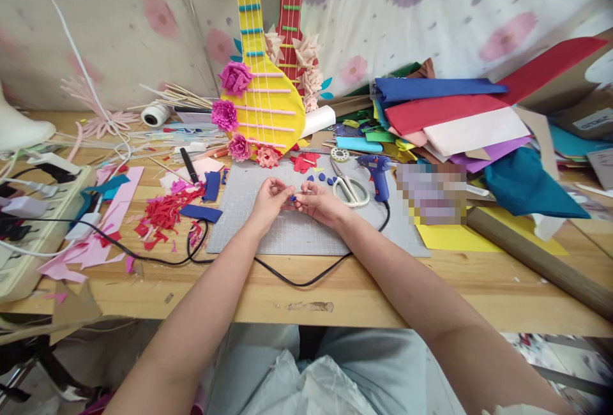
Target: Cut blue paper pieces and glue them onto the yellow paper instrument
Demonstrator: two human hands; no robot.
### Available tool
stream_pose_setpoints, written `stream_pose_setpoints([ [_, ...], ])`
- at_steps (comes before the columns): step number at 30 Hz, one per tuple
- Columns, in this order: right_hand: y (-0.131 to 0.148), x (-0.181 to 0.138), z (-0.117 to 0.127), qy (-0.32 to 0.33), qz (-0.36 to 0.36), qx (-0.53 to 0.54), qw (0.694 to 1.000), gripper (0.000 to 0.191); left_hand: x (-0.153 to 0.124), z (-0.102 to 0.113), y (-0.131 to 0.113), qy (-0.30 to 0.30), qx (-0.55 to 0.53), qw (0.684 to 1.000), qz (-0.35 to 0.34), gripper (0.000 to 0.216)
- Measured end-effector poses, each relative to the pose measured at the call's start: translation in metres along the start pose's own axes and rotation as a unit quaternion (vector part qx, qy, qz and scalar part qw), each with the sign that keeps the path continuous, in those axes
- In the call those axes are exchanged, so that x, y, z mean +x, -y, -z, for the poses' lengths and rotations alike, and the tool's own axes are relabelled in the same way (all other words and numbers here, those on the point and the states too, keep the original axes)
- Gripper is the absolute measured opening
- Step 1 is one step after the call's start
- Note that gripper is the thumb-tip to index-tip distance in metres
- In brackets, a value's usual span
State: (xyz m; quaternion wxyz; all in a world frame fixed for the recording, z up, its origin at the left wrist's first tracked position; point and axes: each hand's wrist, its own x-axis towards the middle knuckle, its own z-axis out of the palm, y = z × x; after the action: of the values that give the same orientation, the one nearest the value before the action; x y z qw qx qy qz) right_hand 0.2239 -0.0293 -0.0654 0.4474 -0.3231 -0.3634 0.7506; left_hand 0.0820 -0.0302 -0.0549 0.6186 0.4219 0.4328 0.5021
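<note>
Over the grey cutting mat (306, 242), my left hand (272, 203) and my right hand (322, 203) meet fingertip to fingertip. Both pinch a small dark blue paper piece (294, 198), mostly covered by the fingers. Just beyond them lie several small blue paper petals (322, 177) and a red paper flower (304, 161). White-handled scissors (352, 191) rest right of my right hand. Next to those, a blue hot glue gun (376, 175) is on the mat, its black cord (306, 284) looping along the table's front.
Behind the mat stands a yellow paper lute (272, 102) with paper flowers, a red one (291, 19) behind it. Red paper scraps (167, 211), blue strips (201, 213) and a black pen (188, 166) lie left. Stacked coloured paper (445, 108) and a brown roll (536, 258) occupy the right.
</note>
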Motion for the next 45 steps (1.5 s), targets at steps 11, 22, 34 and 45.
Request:
stream_pose_setpoints([
  [11, 0.0, -0.001, -0.002, 0.018, -0.028, 0.008, 0.999, 0.044, 0.0, 0.0, 0.001, 0.031, 0.015, 0.999, 0.007, 0.052],
  [22, -0.001, 0.0, -0.002, -0.007, -0.015, 0.001, 1.0, 0.046, 0.0, 0.001, 0.002, 0.051, 0.029, 0.998, 0.0, 0.058],
  [34, -0.013, 0.005, -0.007, -0.101, 0.174, -0.236, 0.951, 0.036, 0.002, -0.005, -0.001, -0.039, -0.017, 0.998, 0.039, 0.031],
  [45, -0.014, 0.004, -0.005, -0.19, 0.24, -0.36, 0.881, 0.029, -0.003, -0.002, -0.002, -0.011, 0.005, 1.0, -0.003, 0.037],
])
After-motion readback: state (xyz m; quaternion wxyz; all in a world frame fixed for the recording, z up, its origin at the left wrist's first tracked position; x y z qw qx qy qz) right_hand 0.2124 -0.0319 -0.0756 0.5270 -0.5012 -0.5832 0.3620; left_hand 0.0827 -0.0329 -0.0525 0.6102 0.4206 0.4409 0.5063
